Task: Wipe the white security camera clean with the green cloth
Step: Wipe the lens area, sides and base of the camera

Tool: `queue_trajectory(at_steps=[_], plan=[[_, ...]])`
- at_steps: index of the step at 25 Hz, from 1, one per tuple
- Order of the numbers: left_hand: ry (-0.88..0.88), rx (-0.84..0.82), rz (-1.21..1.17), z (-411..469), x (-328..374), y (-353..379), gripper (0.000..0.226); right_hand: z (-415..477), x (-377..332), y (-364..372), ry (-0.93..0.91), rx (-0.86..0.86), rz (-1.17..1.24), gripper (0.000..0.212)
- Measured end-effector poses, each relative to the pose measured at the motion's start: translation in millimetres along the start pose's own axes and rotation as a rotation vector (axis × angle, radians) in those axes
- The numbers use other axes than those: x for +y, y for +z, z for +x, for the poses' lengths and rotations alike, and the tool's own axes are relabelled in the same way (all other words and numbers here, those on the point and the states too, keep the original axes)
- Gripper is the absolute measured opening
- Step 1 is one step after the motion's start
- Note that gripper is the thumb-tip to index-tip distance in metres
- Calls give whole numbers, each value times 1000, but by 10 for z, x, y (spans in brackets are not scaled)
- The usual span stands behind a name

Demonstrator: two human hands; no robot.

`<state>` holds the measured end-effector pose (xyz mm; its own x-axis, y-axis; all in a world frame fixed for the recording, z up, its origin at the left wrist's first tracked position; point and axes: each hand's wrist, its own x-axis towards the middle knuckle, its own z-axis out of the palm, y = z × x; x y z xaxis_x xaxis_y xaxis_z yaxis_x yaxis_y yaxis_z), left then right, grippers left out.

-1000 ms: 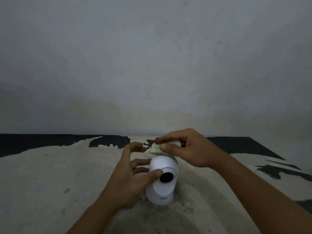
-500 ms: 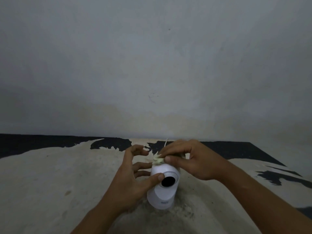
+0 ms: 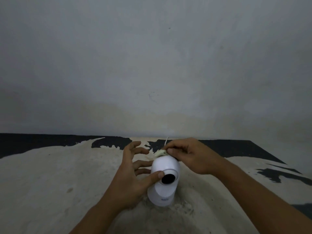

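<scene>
The white security camera (image 3: pixel 164 181) stands upright on the worn surface, its dark round lens facing me. My left hand (image 3: pixel 133 174) steadies it from the left: the thumb presses beside the lens and the fingers reach behind the head. My right hand (image 3: pixel 190 156) pinches a small bunched pale green cloth (image 3: pixel 160 152) against the top back of the camera's head. Most of the cloth is hidden under my fingers. A thin white cord (image 3: pixel 166 141) rises behind the cloth.
The table top (image 3: pixel 50 183) is dark with most of its coating worn to a pale, rough patch. A plain grey wall (image 3: pixel 152 65) stands right behind it. The table's right edge runs diagonally at the far right.
My right hand and the cloth have slid from the top front of the camera's head toward its back. The left hand kept its hold, with its fingers spreading a little.
</scene>
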<state>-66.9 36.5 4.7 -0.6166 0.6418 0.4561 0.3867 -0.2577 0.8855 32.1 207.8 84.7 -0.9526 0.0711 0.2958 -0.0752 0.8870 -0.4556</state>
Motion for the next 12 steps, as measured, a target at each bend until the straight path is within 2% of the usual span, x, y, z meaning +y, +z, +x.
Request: queue_trajectory(at_steps=[2, 4, 6, 9, 12], plan=[[0, 5, 2, -5, 11, 5, 88, 95, 12, -16, 97, -94, 44, 20], [6, 6, 25, -7, 22, 11, 87, 69, -27, 2, 128, -76, 38, 21], [12, 3, 42, -17, 18, 19, 87, -84, -88, 70, 70, 62, -49, 22], [25, -6, 46, -22, 1, 27, 85, -454, -97, 259, -135, 326, -157, 28], [24, -12, 36, -19, -10, 27, 83, -798, 39, 543, -163, 431, -177, 24]])
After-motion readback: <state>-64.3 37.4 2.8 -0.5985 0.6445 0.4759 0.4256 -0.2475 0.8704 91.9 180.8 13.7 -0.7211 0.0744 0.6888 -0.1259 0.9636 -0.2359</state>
